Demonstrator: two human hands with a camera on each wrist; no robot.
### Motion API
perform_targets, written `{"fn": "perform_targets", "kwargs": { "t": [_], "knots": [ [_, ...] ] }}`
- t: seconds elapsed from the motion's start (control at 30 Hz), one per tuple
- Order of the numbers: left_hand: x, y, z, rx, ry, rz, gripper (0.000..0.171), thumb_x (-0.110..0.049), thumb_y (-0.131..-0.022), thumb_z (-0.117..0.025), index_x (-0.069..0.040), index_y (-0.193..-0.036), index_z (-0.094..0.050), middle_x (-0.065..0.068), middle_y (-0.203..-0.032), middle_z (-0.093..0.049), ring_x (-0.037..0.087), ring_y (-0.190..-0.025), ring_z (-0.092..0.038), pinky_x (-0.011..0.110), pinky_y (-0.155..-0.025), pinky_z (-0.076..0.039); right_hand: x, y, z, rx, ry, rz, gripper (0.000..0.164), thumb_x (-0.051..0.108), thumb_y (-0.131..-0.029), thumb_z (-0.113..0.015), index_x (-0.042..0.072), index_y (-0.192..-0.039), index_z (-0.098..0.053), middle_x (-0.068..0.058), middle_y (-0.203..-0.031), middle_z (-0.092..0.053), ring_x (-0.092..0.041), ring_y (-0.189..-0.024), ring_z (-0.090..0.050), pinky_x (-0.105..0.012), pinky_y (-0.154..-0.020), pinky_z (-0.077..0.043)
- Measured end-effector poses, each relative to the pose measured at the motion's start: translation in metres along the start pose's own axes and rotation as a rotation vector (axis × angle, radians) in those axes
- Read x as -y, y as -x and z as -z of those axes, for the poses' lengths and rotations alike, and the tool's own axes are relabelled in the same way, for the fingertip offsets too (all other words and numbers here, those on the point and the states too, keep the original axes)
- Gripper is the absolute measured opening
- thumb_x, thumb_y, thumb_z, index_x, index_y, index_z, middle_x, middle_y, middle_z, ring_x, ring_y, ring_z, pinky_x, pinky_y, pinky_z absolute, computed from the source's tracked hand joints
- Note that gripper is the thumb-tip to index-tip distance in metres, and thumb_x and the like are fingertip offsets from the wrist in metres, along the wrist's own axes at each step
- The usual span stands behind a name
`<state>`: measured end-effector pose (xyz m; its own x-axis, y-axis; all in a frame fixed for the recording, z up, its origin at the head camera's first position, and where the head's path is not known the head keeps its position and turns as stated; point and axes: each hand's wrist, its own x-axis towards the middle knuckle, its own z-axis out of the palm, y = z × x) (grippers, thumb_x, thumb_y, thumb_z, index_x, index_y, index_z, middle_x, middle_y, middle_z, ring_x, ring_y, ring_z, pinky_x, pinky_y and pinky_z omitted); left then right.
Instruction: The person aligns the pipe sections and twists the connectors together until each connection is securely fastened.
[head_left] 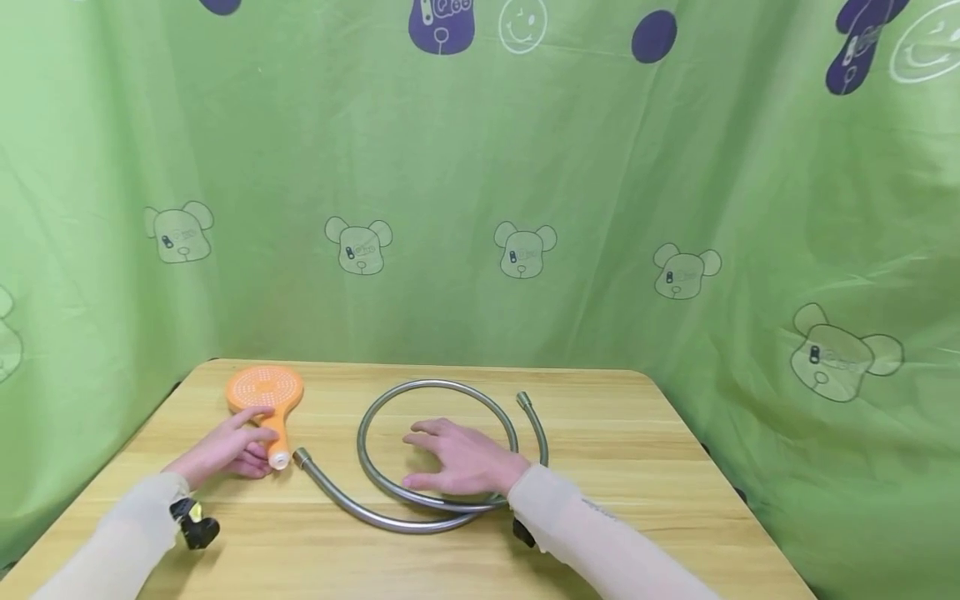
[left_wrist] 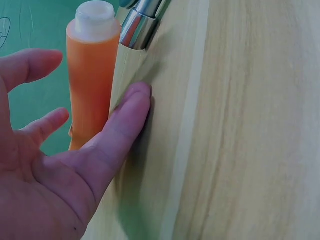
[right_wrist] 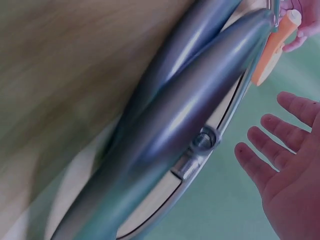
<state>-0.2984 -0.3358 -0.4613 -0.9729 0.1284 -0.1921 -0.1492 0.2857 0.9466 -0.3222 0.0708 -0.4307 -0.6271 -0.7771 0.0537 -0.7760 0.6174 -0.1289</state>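
Observation:
An orange shower head [head_left: 265,385] lies at the table's left side, its handle with a white end [head_left: 279,460] pointing towards me. My left hand [head_left: 225,447] is at that handle; in the left wrist view its fingers spread on both sides of the orange handle [left_wrist: 92,85] without closing round it. A grey metal shower hose [head_left: 405,526] lies coiled in a loop at mid-table. One end fitting [head_left: 302,457] sits just right of the handle, the other [head_left: 522,399] at the far right. Over the loop hovers my right hand [head_left: 467,460], fingers spread, holding nothing.
All of this is on a light wooden table [head_left: 637,500]. Green curtain [head_left: 450,317] with bear prints hangs behind it and along both sides. Both forearms have pale sleeves [head_left: 127,525], and a black device [head_left: 198,529] is strapped at the left wrist.

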Motion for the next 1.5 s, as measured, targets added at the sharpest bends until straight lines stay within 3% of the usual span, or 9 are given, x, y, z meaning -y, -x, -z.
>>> {"fn": "perform_targets", "kwargs": {
  "t": [0.17,0.4,0.7,1.07,1.5],
  "knots": [
    [-0.005,0.0,-0.001,0.001,-0.019,0.016,0.082,-0.019,-0.099,-0.06,0.001,-0.158,-0.007,0.015,-0.083,-0.069,0.026,-0.071,-0.071,0.043,-0.071,-0.063,0.009,-0.01,-0.002,0.004,-0.029,0.021,0.082,0.081,-0.09,-0.038,0.029,-0.153,-0.041,-0.004,-0.16,-0.04,-0.024,-0.145,-0.04,-0.048,-0.115,-0.039],
    [-0.01,0.001,-0.004,0.002,-0.053,0.022,0.087,-0.022,-0.098,-0.063,0.002,-0.158,-0.005,0.018,-0.091,-0.068,0.026,-0.073,-0.071,0.043,-0.072,-0.063,0.02,-0.021,-0.006,0.031,-0.048,0.021,0.085,0.083,-0.088,-0.039,0.03,-0.154,-0.04,-0.001,-0.161,-0.036,-0.023,-0.146,-0.038,-0.054,-0.109,-0.044],
    [-0.004,0.001,-0.003,0.023,-0.044,0.027,0.086,-0.018,-0.098,-0.063,0.005,-0.157,-0.005,0.019,-0.093,-0.068,0.025,-0.074,-0.07,0.043,-0.073,-0.063,0.034,-0.036,-0.011,0.037,-0.032,0.073,0.088,0.084,-0.088,-0.036,0.027,-0.155,-0.04,-0.004,-0.161,-0.037,-0.023,-0.146,-0.038,-0.045,-0.116,-0.039],
    [-0.005,-0.004,-0.004,0.024,-0.01,0.02,0.086,-0.019,-0.096,-0.065,0.003,-0.157,-0.008,0.015,-0.089,-0.068,0.022,-0.071,-0.069,0.042,-0.072,-0.063,0.049,-0.05,-0.016,0.069,-0.088,0.093,0.09,0.083,-0.089,-0.039,0.023,-0.156,-0.038,-0.005,-0.164,-0.031,-0.023,-0.148,-0.035,-0.046,-0.115,-0.041],
    [-0.002,-0.006,-0.002,0.017,-0.005,0.016,0.081,-0.016,-0.096,-0.065,0.003,-0.156,-0.014,0.016,-0.097,-0.066,0.021,-0.073,-0.068,0.042,-0.073,-0.063,0.066,-0.065,-0.021,0.105,-0.092,0.112,0.088,0.079,-0.089,-0.046,0.022,-0.156,-0.037,-0.005,-0.162,-0.035,-0.019,-0.147,-0.038,-0.035,-0.118,-0.036]
  ]
}}
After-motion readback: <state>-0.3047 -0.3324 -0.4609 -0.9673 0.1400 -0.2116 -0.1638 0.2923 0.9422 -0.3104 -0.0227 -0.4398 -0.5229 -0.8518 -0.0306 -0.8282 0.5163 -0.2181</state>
